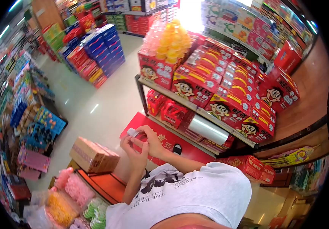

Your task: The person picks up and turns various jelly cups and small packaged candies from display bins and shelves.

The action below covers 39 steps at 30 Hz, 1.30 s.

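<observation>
Both of my hands are raised together in front of my body, over a red mat. A small whitish object (132,132) sits at the fingertips, between the two hands; what it is I cannot make out. My left hand (134,149) is bent towards it, fingers curled. My right hand (150,140) is beside it, fingers curled around the object's near side. The hands touch or nearly touch each other.
A metal shelf (195,108) with red cartons (219,108) stands ahead to the right. A brown cardboard box (92,154) is at the left, above bagged pink and yellow items (63,206). Stacked blue boxes (105,47) stand farther off.
</observation>
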### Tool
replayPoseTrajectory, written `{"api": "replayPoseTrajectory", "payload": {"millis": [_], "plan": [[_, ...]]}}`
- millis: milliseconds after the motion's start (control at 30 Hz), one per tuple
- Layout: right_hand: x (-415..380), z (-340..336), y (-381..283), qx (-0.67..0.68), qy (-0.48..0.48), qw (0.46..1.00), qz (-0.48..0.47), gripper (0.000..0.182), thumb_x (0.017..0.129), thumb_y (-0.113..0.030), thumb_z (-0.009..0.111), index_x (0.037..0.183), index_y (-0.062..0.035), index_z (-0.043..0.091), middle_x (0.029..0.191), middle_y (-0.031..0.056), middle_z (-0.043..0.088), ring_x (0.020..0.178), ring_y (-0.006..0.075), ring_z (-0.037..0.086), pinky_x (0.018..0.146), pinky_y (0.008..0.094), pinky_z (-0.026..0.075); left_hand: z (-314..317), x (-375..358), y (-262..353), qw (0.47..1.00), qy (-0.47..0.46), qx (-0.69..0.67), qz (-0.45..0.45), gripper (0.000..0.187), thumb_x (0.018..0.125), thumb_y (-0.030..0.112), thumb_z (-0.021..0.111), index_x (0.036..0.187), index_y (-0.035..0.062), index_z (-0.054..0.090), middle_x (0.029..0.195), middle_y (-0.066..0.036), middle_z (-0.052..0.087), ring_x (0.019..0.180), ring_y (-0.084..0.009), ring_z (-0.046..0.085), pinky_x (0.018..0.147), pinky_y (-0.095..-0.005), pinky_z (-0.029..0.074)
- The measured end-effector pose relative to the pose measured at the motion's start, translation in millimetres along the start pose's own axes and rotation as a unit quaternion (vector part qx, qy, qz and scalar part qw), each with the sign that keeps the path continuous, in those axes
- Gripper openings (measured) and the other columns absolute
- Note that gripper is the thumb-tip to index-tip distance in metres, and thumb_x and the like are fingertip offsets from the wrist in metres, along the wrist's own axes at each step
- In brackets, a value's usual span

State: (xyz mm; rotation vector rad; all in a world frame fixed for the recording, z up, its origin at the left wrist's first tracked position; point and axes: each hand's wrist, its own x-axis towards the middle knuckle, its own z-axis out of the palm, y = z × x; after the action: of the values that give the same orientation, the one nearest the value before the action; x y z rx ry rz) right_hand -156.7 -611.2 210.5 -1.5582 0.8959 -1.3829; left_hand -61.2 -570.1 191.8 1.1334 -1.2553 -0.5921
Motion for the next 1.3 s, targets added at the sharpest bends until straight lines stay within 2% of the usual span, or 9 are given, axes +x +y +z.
{"api": "replayPoseTrajectory", "payload": {"millis": [167,367,467,633,700,833,967,1200,1300], "plan": [[46,-111,14,-0.154,0.074,0.984,-0.05,0.045,0.079,-0.014,0.079,0.116,-0.0027,0.056,0.106,0.0111,0.062,0.095,0.0195,0.061,0.083,0.0297,0.049,108,44,-4,0.998,-0.063,-0.001,0.016,0.061,0.078,0.001,0.067,0.129,0.0035,0.035,0.142,-0.017,0.029,0.135,-0.0297,0.034,0.114,-0.0416,0.028],[71,-218,27,-0.093,0.146,0.982,0.073,0.043,0.077,-0.008,0.075,0.115,-0.0014,0.055,0.104,0.0116,0.065,0.094,0.0179,0.062,0.079,0.0307,0.051,215,82,7,0.982,-0.181,0.024,0.055,0.043,0.082,0.011,0.067,0.118,0.0011,0.046,0.138,-0.02,0.035,0.13,-0.032,0.038,0.111,-0.0441,0.03],[75,-249,40,-0.079,0.186,0.977,0.073,0.039,0.078,-0.006,0.074,0.112,-0.0025,0.055,0.103,0.0105,0.064,0.089,0.0155,0.061,0.077,0.0297,0.05,252,86,11,0.972,-0.218,0.038,0.078,0.035,0.084,0.013,0.066,0.113,0.0009,0.049,0.135,-0.02,0.039,0.131,-0.0344,0.036,0.111,-0.0462,0.026],[87,-281,67,-0.133,0.231,0.964,0.014,0.042,0.076,0.001,0.074,0.112,-0.0033,0.052,0.11,0.0097,0.057,0.092,0.0167,0.06,0.075,0.0293,0.051,291,95,5,0.967,-0.233,0.057,0.083,0.036,0.083,0.014,0.07,0.112,0.0019,0.053,0.133,-0.023,0.043,0.127,-0.0376,0.04,0.107,-0.0469,0.033],[94,-284,72,-0.11,0.268,0.957,0.029,0.042,0.072,0.001,0.075,0.108,-0.0028,0.054,0.107,0.0145,0.057,0.092,0.0283,0.059,0.078,0.0344,0.05,299,102,1,0.962,-0.251,0.064,0.088,0.034,0.084,0.014,0.068,0.112,0.0016,0.053,0.133,-0.023,0.043,0.127,-0.0376,0.04,0.106,-0.0471,0.033],[116,-300,72,-0.139,0.228,0.962,0.065,0.043,0.073,-0.001,0.076,0.112,-0.0033,0.057,0.107,0.0134,0.062,0.095,0.0241,0.064,0.079,0.0333,0.054,315,123,-7,0.959,-0.27,0.076,0.048,0.027,0.091,0.014,0.062,0.112,0.001,0.052,0.135,-0.02,0.04,0.131,-0.0343,0.037,0.11,-0.0452,0.028],[154,-307,99,-0.227,0.243,0.943,-0.006,0.045,0.071,-0.007,0.074,0.113,-0.003,0.059,0.107,0.0178,0.063,0.098,0.0367,0.06,0.083,0.0411,0.05,333,155,-24,0.958,-0.273,0.083,0.045,0.023,0.093,0.013,0.058,0.111,0.0006,0.052,0.135,-0.021,0.039,0.131,-0.0345,0.037,0.11,-0.0443,0.028],[213,-320,139,-0.291,0.255,0.922,0.033,0.037,0.077,-0.004,0.073,0.111,-0.0009,0.059,0.105,0.018,0.064,0.092,0.0325,0.064,0.078,0.0377,0.053,363,224,-71,0.945,-0.306,0.068,0.093,0.028,0.092,0.012,0.058,0.115,-0.002,0.05,0.137,-0.026,0.038,0.128,-0.0398,0.039,0.107,-0.0474,0.033],[239,-328,150,-0.309,0.246,0.916,0.073,0.037,0.077,-0.005,0.072,0.111,-0.0007,0.059,0.101,0.0175,0.062,0.086,0.0316,0.062,0.074,0.0369,0.052,377,248,-80,0.942,-0.329,0.044,0.057,0.029,0.093,0.011,0.057,0.116,-0.0027,0.049,0.137,-0.027,0.037,0.125,-0.041,0.042,0.105,-0.0464,0.036]]}}
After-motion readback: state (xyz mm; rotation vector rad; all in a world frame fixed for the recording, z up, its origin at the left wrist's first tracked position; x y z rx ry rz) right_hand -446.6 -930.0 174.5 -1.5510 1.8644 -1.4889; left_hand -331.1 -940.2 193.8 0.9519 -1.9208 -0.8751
